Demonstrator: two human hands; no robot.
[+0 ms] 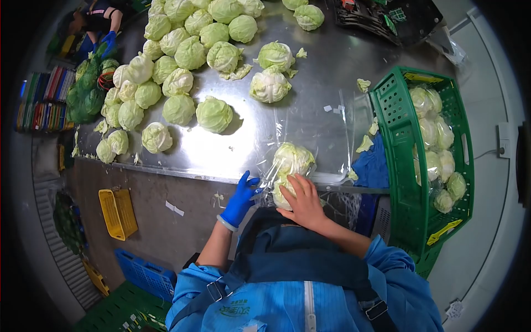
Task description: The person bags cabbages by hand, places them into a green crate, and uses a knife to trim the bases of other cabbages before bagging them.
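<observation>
While a cabbage (291, 166) sits at the near edge of the steel table (310, 61), half inside a clear plastic bag (310, 124), a worker's bare right hand (303, 200) presses flat on its near side, fingers spread and closed on nothing, and the blue-gloved left hand (241, 198) pinches the bag's edge just beside it. Bagging it neatly would seem to call for keeping the film taut with the gloved grip as the palm steadies the head, since the load lies right at the table's lip and could roll off toward the floor. To the right, a green crate (395, 138) holding wrapped cabbages stands close, a blue cloth (373, 166) between it and the bag. Farther back, loose cabbages (182, 66) crowd the left half of the table, leaving a bare gleaming stretch behind the bag. At the far corner another person (99, 25) in blue gloves bends over green sacks (86, 91).
</observation>
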